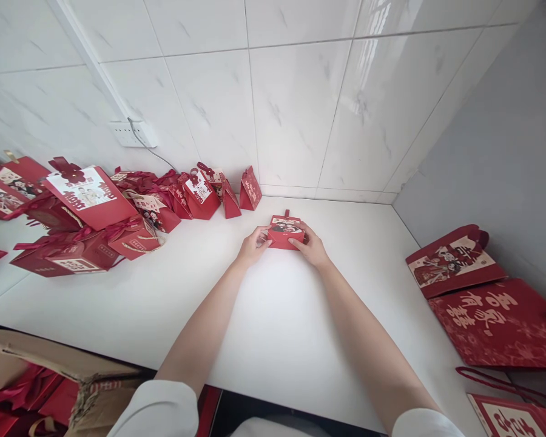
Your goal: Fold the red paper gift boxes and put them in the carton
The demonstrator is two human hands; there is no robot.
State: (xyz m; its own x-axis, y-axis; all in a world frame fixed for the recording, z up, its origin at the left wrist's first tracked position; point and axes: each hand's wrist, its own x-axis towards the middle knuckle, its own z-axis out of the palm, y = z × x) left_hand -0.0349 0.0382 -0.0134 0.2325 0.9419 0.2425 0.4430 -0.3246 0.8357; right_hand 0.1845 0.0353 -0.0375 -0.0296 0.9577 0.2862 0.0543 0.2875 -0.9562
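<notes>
A small red gift box (286,237) with a printed picture on its face and a dark red loop at its top is on the white table, in the middle of the head view. My left hand (253,246) grips its left side, thumb at the lower front corner. On the opposite side my right hand (312,244) holds it the same way, thumb on the front edge. The box's rear and underside are hidden. Behind it, slightly left, stands a red triangular gift box (250,189) near the tiled wall.
A crowd of red gift boxes (93,197) and ribboned boxes fills the table's left. Red gift bags (495,321) lie along the right edge. A cardboard carton (64,358) with red items stands at lower left. A cable hangs from a wall socket (133,134).
</notes>
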